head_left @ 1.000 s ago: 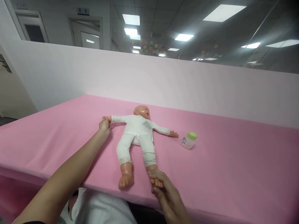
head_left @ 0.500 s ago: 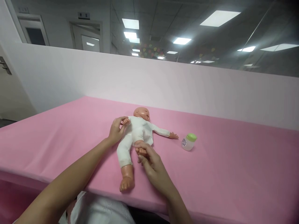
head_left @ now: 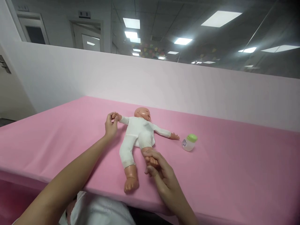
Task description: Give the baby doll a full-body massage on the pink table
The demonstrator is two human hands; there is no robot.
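Observation:
A baby doll [head_left: 138, 128] in a white suit lies on its back on the pink padded table, its head toward the wall and turned to the right. My left hand [head_left: 111, 125] is closed around the doll's hand on the left side, with that arm stretched outward. Around the doll's foot on the right side, my right hand [head_left: 161, 172] is closed, thumb below and fingers over the top. The doll's other leg lies straight toward me with its foot bare. Its other arm reaches out to the right, untouched.
A small clear bottle with a green cap [head_left: 189, 142] stands just right of the doll's outstretched hand. The pink tabletop [head_left: 234, 168] ends in a front edge close to my body. Behind it runs a low white wall [head_left: 187, 84] with glass above.
My left hand has moved outward to the left, drawing the doll's arm away from its body. My right hand has pulled the doll's foot down and to the right, straightening that leg.

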